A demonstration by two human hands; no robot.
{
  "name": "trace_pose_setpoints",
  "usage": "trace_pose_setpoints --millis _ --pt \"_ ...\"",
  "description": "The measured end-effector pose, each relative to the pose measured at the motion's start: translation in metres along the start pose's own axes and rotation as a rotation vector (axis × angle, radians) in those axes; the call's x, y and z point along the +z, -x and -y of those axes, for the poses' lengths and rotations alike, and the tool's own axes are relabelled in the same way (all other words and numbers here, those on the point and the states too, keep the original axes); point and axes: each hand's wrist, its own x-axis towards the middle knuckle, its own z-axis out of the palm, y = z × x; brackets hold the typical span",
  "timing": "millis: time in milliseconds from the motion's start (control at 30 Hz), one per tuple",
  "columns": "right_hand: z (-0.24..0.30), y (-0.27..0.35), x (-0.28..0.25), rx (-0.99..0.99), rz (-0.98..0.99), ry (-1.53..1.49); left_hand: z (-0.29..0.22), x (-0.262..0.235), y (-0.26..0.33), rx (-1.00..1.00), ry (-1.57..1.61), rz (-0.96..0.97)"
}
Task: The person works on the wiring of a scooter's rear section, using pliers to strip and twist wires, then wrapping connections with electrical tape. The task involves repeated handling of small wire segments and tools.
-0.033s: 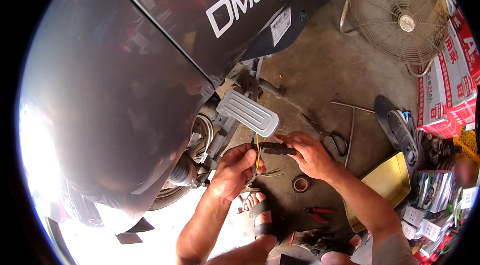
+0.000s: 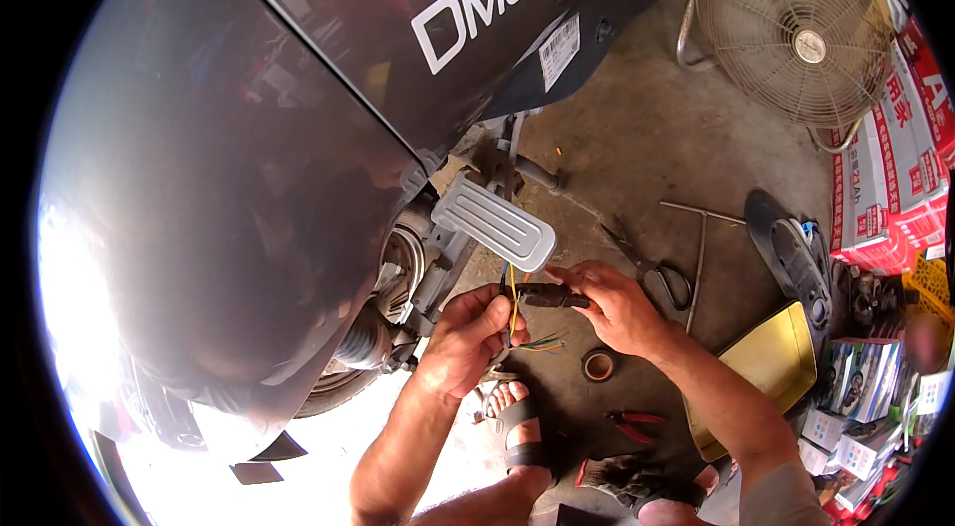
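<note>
Wires (image 2: 542, 344) are just under the end of the grey footrest (image 2: 494, 223), beside the dark body panel (image 2: 249, 178). My left hand (image 2: 473, 337) has thumb and fingertips pinched together on them, with the yellow wire (image 2: 513, 289) running up from my grip toward the footrest and thin coloured ends poking out to the right. My right hand (image 2: 615, 309) has its fingers closed round the right end of a black piece (image 2: 553, 295) that sits right up by the yellow wire. Can't tell if that's a tool or a plug, my fingers hide too much of it.

What I'd say matters here: pinch close to the spot being worked, so any pull lands on my fingertips and not on the run up behind the footrest. Steady left, let the right do the fine moving. Fan those ends apart so no stray strand gets caught, and go easy, wire that thin probably nicks or snaps quick.

Roll of tape (image 2: 598, 365) and red-handled pliers (image 2: 635, 427) are on the floor near my right forearm, scissors (image 2: 665, 279) past my right hand, so not much stretching needed.
</note>
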Motion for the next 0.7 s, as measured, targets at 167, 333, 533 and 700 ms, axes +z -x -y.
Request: trace_pose_setpoints --millis 167,333,533,700 --pt "-0.001 -0.001 0.002 0.019 0.027 -0.007 0.001 -0.003 0.000 0.001 0.023 0.029" --pt "-0.002 -0.006 0.004 -0.017 0.028 -0.008 -0.002 0.006 0.001 -0.013 0.030 -0.054" --pt "-0.005 -0.010 0.005 -0.060 0.048 -0.019 -0.003 0.007 0.001 -0.012 0.033 -0.039" --pt "-0.014 -0.012 0.013 -0.104 0.014 -0.028 -0.005 0.007 0.003 -0.006 0.046 -0.035"
